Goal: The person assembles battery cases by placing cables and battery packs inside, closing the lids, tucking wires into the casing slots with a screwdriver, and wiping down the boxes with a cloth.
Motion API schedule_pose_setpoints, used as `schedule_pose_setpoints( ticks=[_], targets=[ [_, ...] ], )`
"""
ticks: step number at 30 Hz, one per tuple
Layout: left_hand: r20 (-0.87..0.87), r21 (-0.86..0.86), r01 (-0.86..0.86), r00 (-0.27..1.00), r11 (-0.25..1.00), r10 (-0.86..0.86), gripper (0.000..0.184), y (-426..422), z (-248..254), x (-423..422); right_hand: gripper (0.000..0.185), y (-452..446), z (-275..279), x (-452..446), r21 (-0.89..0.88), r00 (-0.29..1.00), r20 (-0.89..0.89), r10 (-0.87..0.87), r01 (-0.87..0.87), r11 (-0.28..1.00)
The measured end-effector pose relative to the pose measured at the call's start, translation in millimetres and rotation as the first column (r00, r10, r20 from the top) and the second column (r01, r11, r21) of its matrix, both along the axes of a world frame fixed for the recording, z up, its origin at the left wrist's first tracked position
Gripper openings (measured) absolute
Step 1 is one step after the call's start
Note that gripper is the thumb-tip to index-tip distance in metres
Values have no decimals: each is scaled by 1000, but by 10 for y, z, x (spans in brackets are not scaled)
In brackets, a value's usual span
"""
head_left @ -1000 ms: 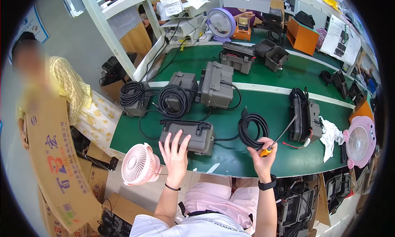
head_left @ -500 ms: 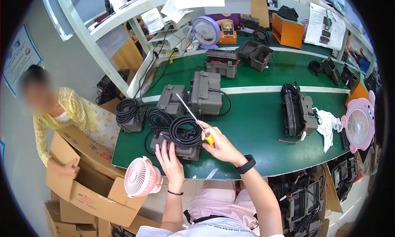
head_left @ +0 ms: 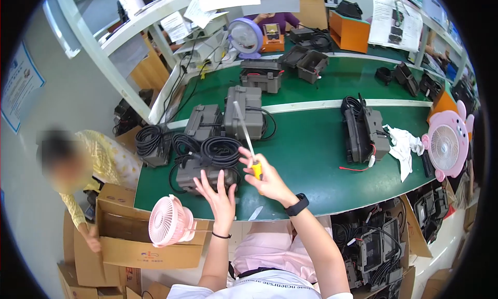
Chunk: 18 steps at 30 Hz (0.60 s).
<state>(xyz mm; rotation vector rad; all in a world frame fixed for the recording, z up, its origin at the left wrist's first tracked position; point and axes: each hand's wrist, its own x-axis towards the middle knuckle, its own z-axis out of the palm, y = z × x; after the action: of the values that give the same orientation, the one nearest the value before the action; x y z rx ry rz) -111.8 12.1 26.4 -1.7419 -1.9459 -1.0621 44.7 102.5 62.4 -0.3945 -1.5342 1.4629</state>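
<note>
My right hand [head_left: 271,184] is closed around a screwdriver [head_left: 257,170] with a yellow and black handle, its long shaft pointing up and away over the bench. My left hand [head_left: 220,201] is open, fingers spread, its fingertips at the near side of a grey plastic case [head_left: 191,178]. A coil of black cable [head_left: 220,150] lies at the back of that case, just left of my right fingers. Behind it stand another grey case [head_left: 203,123] and a taller latched one [head_left: 244,112].
A pink fan [head_left: 170,221] sits at the bench's front left edge. Beyond it, a person in yellow bends over a cardboard box [head_left: 155,252]. An open case [head_left: 363,135], white cloth [head_left: 402,152] and pink animal-shaped fan [head_left: 444,143] are on the right.
The screwdriver has swung more upright in my right hand. My left fingers have spread wider. At the left, the person has bent lower and the cardboard box has turned. The view has shifted slightly.
</note>
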Motion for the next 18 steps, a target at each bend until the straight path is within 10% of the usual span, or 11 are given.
schedule_pose_setpoints(
  ticks=[10,18],
  targets=[
    [-3,119,225,974,967,-226,27,-394,175,35,22,-423,-174,732,-213,853,408,-326,436,874],
    [-149,55,432,895,900,-420,21,-916,648,6,59,-427,-425,1352,524,295,573,-764,585,619]
  ],
)
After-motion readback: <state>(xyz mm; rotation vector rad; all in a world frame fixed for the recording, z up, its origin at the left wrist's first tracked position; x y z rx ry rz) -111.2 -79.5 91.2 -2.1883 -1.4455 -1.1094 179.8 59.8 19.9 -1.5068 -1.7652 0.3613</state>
